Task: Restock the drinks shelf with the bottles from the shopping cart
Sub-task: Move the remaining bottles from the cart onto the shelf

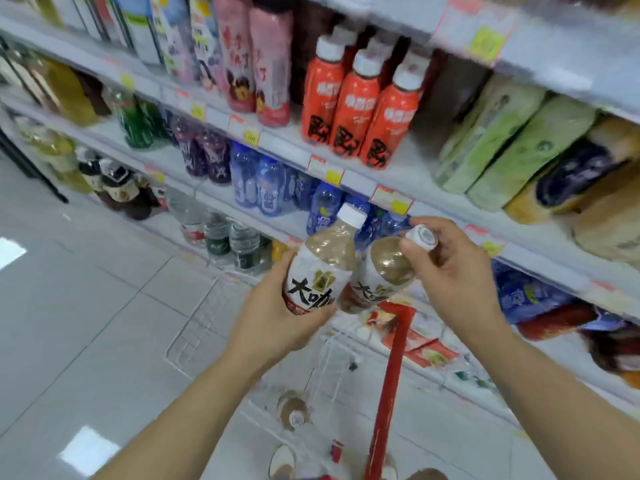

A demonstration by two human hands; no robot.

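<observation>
My left hand grips the lower body of a beige drink bottle with a white cap and a black-lettered label, tilted slightly right. My right hand holds a second bottle of the same kind by its white cap and neck, its base angled down to the left. The two bottles touch above the shopping cart. One more such bottle lies in the cart below. The drinks shelf rises ahead, its rows blurred.
Orange bottles and pink bottles stand on the shelf at chest height, green packs to their right. Blue bottles fill the row beneath. The cart's red handle runs under my right forearm. Grey tiled floor lies to the left.
</observation>
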